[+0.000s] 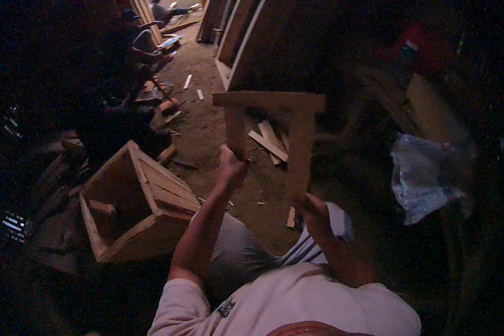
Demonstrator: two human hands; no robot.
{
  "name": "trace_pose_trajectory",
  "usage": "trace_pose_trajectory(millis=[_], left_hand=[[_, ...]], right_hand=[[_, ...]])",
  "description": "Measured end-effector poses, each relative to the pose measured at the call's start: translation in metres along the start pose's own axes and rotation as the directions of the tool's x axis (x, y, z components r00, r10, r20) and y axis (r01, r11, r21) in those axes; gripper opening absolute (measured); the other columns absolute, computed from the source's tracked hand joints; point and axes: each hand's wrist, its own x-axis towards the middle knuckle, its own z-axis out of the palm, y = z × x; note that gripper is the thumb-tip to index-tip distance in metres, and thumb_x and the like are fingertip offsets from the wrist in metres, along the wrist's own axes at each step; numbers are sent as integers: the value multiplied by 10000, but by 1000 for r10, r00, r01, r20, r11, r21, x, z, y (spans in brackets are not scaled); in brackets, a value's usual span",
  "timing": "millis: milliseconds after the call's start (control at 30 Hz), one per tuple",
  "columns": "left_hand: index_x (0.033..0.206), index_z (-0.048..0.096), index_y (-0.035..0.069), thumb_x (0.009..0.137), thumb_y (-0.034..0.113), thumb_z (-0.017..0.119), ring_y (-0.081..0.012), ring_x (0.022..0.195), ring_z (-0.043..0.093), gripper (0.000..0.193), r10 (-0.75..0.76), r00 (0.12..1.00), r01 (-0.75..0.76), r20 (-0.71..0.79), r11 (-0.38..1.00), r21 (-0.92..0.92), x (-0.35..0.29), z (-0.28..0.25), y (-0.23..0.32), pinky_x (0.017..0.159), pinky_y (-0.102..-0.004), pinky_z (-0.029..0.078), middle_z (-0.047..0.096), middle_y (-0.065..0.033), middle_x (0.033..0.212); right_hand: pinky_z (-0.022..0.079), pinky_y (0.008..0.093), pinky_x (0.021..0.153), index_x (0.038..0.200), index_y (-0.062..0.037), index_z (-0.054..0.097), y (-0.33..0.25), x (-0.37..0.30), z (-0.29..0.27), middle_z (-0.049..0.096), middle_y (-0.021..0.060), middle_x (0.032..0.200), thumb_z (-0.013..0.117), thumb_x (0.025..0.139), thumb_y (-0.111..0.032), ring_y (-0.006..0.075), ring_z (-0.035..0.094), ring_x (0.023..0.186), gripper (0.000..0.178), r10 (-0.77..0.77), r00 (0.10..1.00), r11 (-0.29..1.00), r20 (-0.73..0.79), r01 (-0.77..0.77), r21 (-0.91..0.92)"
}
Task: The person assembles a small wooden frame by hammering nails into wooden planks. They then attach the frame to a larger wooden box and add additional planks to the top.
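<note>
In front of me I hold up a wooden frame [301, 145], a crossbar at its far end with two flat legs coming back toward me. My left hand [233, 167] is closed around the lower part of the left leg, thumb on top. Further back and to the right, my right hand [312, 211] grips the right leg near its near end. A short pale wood end [291, 217] shows beside the right fingers; whether it belongs to the leg I cannot tell. Dim light hides most of the right fingers.
An open wooden box-like frame [126, 241] lies tilted at my left knee. Scrap wood pieces [269, 145] lie on the dirt floor [201, 126] beyond. Boards [238, 39] lean at the far side. A crumpled plastic bag [423, 176] is at the right.
</note>
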Motion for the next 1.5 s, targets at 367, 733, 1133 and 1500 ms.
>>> trace_pose_trajectory(millis=[367,733,1133,1500], left_hand=[[1346,311,1,796,71,664,-378,1157,458,658,294,857,-363,-422,928,-90,37,-42,-59,1006,-438,389,420,-206,1219],[1290,415,47,762,9,636,-357,1143,473,573,450,810,-318,-377,876,362,67,-211,50,983,-442,411,439,-176,1180],[1237,512,98,748,-43,614,-373,1181,468,519,32,972,186,-231,489,852,-45,-541,-27,977,-470,427,450,-186,1195],[1243,445,31,652,-51,599,-400,1262,403,616,337,921,169,-195,105,980,-84,-472,-26,1058,-514,350,409,-198,1231]], right_hand=[[511,381,809,1102,14,670,-86,10,84,702,172,963,644,924,-518,273,680,911,562,-208,978,934,0,199,-295],[508,373,928,1247,-56,608,-68,76,58,631,134,1267,702,829,-27,287,628,1146,430,-346,923,913,168,372,-169],[482,338,956,1183,-14,640,57,-6,-67,681,99,1129,672,874,-10,198,636,1054,311,256,963,934,-87,-270,-233],[481,325,933,1166,-25,642,-35,42,17,663,84,1092,680,883,-56,191,625,1036,288,185,949,935,255,-90,-343]])
